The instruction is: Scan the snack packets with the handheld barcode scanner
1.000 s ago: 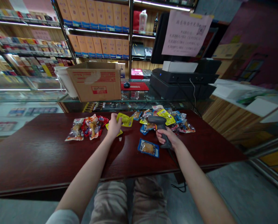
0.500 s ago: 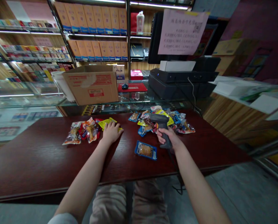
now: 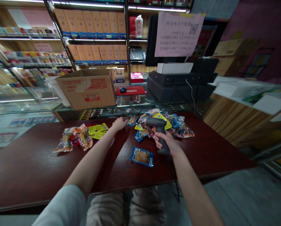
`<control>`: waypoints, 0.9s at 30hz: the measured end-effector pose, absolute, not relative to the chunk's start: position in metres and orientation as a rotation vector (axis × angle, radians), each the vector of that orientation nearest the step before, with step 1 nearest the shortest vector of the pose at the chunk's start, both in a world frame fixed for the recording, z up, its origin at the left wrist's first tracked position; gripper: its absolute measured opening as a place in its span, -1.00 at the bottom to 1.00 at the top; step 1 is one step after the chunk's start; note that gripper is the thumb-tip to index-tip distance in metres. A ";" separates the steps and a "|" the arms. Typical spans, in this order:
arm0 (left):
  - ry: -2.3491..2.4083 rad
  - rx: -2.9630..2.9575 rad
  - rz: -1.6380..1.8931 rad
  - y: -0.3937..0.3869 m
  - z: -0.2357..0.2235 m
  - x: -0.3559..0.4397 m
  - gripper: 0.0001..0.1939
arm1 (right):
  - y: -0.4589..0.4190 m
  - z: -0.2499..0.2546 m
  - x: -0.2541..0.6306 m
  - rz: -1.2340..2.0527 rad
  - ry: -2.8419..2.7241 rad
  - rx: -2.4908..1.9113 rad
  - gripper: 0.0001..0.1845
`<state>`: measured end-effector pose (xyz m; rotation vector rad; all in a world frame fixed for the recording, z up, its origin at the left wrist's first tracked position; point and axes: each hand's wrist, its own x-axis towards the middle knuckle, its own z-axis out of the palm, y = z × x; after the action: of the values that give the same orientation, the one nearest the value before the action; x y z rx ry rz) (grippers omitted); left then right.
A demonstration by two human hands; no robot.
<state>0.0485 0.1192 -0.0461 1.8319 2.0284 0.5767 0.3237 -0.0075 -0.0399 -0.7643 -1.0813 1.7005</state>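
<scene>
My right hand (image 3: 164,141) is shut around the grip of a grey handheld barcode scanner (image 3: 156,124), its head tilted over a heap of snack packets (image 3: 164,125). My left hand (image 3: 119,124) lies flat at the table's far side, fingers toward a small packet (image 3: 132,121) and holding nothing. Two yellow packets (image 3: 97,130) lie left of it, beside a pile of clear and red packets (image 3: 72,138). A blue-edged packet (image 3: 141,156) lies alone below the scanner. All stand on a dark red wooden table (image 3: 24,157).
A cardboard box (image 3: 86,91) stands on the glass counter (image 3: 133,105) behind the table. A mouse (image 3: 123,89) sits on a red mat there, next to a black printer (image 3: 180,84). The scanner's cable hangs past the table's near edge. Stocked shelves fill the back.
My left hand has slid right, off the yellow packets, towards the heap. The yellow packets stay on the table. My right hand still grips the scanner, and the view has shifted slightly.
</scene>
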 end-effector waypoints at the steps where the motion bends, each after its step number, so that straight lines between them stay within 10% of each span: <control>1: 2.011 1.804 0.589 0.129 -0.047 0.055 -0.56 | -0.007 -0.041 0.324 1.696 -1.080 -0.774 -0.56; 27: 0.805 0.959 1.309 0.057 -0.055 0.039 -0.73 | -0.015 -0.045 0.304 1.792 -1.300 -0.892 -0.51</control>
<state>0.0388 0.0566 -0.0550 0.9587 0.8047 1.3089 0.3042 -0.0155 -0.0452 -0.8918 -1.2999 1.7925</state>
